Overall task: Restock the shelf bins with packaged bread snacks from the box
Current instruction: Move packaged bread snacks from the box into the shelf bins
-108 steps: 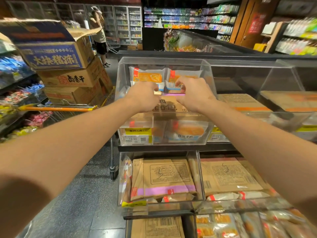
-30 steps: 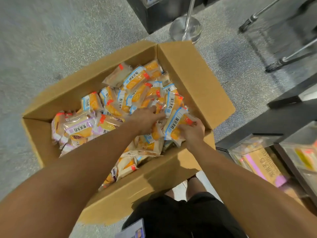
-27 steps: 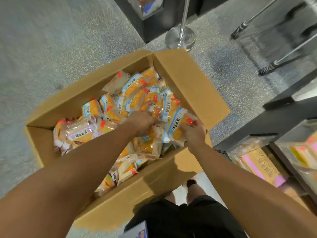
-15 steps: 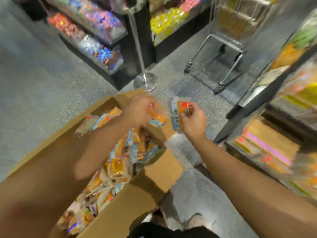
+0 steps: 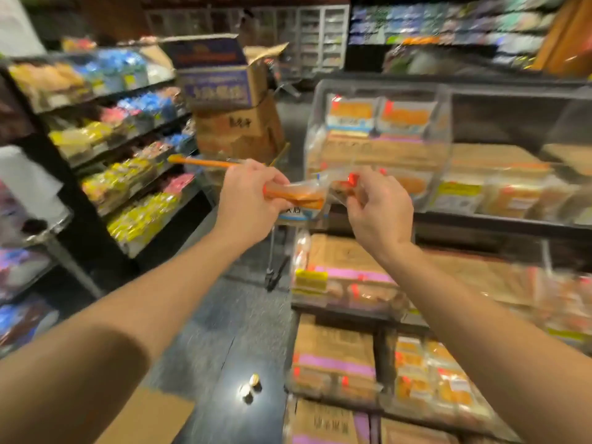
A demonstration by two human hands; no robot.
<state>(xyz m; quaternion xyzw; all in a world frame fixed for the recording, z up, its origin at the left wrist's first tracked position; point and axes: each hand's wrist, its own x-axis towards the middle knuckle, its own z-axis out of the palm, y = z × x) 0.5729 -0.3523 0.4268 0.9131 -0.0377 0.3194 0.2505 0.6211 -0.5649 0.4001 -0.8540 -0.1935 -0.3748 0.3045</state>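
Head view, the only one I have. Frame is motion-blurred; fine detail is unreliable.

Left hand (image 5: 248, 200): raised in front of the shelving, fingers curled and clamped on the end of a bread snack packet (image 5: 296, 195). The packet runs out to the right of those fingers, orange bread inside clear wrap, a white and blue label hanging on its underside.

Right hand (image 5: 379, 209): raised level with the left, fingers bent, thumb and fingertips pinching a second packet (image 5: 344, 184) with a red tab. This packet sits just above and left of the right fingertips. The two packets meet or overlap between the hands; I cannot tell whether they touch.

Beyond the fingers, past both packets: the clear top bin (image 5: 379, 145), with two packets standing upright at its back and brown cardboard lying in it. Below the right wrist: lower bins (image 5: 339, 283) holding brown cardboard sheets with pink stripes and more orange packets.

Near the left forearm, at the bottom edge of frame: a corner of the cardboard box (image 5: 150, 418).

Beyond the left knuckles: stacked cartons (image 5: 230, 100) on a cart with an orange handle (image 5: 201, 161). Far left of the left hand: candy shelves (image 5: 121, 149).
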